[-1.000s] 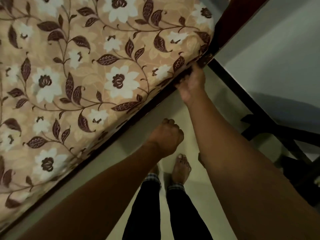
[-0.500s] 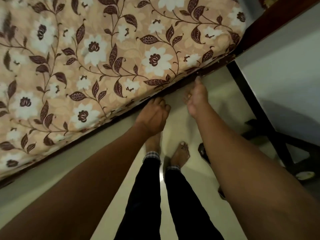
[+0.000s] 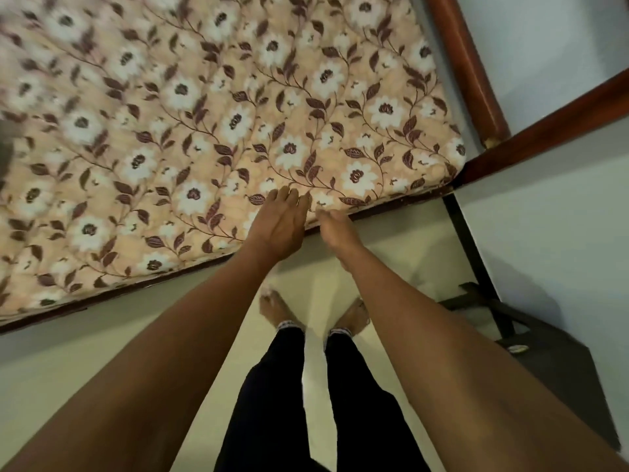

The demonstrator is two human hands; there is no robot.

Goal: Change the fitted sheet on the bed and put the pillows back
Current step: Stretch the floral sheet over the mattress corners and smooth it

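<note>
At centre frame, our left hand [image 3: 277, 223] lies flat, fingers together, on the floral fitted sheet [image 3: 218, 124] filling the upper left; our right hand [image 3: 335, 226] pinches its edge beside the corner. Tugged unevenly, we judge, that corner could slip free.

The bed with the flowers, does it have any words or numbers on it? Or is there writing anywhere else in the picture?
No words, numbers or labels can be read anywhere.
The floral mattress shows only flowers and leaves, blurred toward the left.
The wooden bed frame, the floor and the wall bear no writing.
The left hand and right hand carry none.
</note>
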